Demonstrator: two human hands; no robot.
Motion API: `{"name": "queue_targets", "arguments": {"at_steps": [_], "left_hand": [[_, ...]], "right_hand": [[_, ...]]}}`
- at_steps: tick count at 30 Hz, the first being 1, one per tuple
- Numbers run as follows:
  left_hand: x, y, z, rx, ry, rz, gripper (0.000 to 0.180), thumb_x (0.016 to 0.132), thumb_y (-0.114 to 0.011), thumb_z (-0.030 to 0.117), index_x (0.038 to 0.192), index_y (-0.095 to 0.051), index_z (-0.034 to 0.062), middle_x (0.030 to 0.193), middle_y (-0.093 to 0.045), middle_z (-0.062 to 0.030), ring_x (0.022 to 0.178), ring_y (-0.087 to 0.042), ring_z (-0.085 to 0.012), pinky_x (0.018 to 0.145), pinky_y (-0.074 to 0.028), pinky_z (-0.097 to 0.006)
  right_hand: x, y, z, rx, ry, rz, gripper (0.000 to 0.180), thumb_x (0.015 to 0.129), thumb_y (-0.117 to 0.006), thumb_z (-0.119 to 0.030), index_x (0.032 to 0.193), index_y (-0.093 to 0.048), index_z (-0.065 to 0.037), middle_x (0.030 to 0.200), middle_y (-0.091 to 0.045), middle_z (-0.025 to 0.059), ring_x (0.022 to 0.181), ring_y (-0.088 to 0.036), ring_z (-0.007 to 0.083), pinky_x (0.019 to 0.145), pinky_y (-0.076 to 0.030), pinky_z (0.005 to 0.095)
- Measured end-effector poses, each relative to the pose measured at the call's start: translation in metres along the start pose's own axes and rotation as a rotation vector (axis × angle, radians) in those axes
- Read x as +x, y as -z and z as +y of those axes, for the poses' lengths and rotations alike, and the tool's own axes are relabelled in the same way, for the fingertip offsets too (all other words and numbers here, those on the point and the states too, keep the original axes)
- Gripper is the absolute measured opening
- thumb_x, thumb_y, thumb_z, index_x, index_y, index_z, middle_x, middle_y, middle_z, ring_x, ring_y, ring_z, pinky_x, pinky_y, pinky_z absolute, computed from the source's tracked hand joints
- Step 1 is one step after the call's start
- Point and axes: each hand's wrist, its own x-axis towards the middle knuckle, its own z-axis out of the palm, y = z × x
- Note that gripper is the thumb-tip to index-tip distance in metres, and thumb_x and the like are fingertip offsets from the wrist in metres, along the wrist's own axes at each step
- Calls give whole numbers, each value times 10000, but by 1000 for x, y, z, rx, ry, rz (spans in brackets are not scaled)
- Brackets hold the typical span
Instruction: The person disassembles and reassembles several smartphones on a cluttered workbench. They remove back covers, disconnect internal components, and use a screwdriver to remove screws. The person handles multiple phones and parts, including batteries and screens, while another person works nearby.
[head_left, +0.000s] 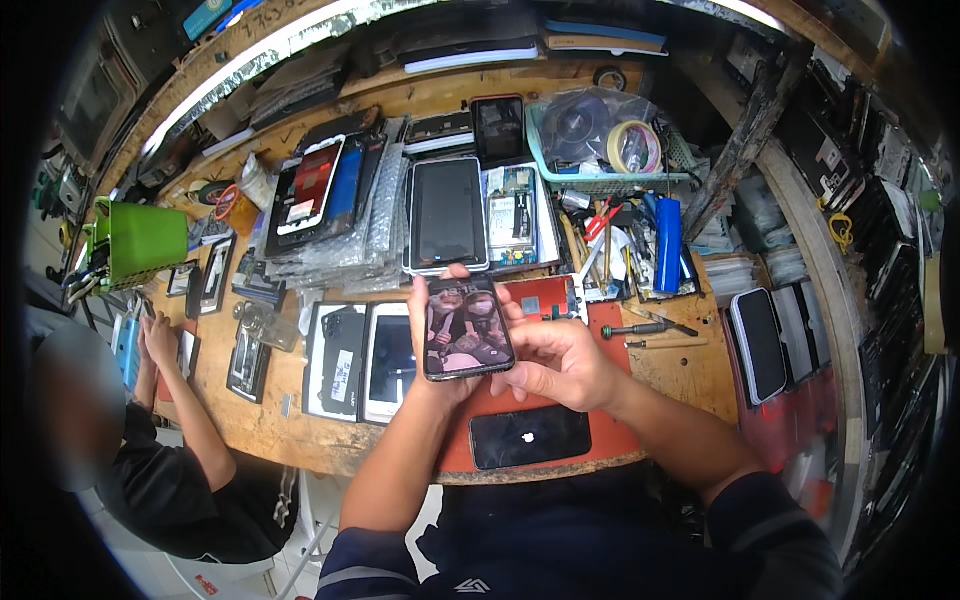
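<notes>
Nearest the person, a dark phone (530, 436) lies flat on the red mat (600, 440) at the table (690, 375) edge, its screen showing only a small white logo. Above it, the left hand (440, 385) is closed around a lit phone (467, 326) held clear of the mat, while the right hand (560, 360) rests partly curled against that phone's right edge; its screen displays a picture, so it appears powered and working, with further checks possibly remaining. Farther back stand 2 screwdrivers (650, 334), a tablet (446, 214) and a green basket (590, 150).
</notes>
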Motion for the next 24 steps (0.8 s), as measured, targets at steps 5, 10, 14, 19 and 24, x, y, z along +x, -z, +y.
{"name": "queue_targets", "arguments": {"at_steps": [5,10,14,19,24], "left_hand": [[1,3,-4,69,23,59,696,1068,-256,776,1267,-623,220,1123,-688,-187,998,-730,-378,752,-657,-556],[-2,2,-4,48,52,-43,729,1091,-217,750,1273,-594,153,1114,-690,-194,1049,-730,-380,824,-668,-503],[-1,4,-5,43,37,-41,687,1102,-228,734,1271,-584,171,1139,-698,-200,1041,-744,-376,808,-673,-495],[3,4,3,122,-170,-25,536,1111,-382,649,1286,-642,214,1152,-722,-214,908,-757,-359,669,-659,-456],[2,-11,18,464,-442,67,519,1163,-405,467,1484,-517,75,1189,-724,-206,900,-738,-268,801,-628,-394]], "right_hand": [[-2,3,3,35,2,4,350,1094,-694,-295,1151,-721,49,989,-776,105,801,-689,106,787,-563,274],[-2,3,2,39,-22,31,409,1103,-680,-367,1109,-722,40,972,-779,104,800,-694,102,789,-561,268],[-2,2,1,20,-39,32,410,1105,-669,-373,1114,-720,34,963,-774,95,797,-689,97,790,-558,267],[0,4,-2,53,-77,28,356,1107,-649,-294,1249,-681,31,1035,-768,115,817,-686,108,802,-558,279],[4,5,-3,-41,-145,149,296,1143,-570,-249,1233,-666,17,957,-773,94,724,-685,95,669,-515,230]]}}
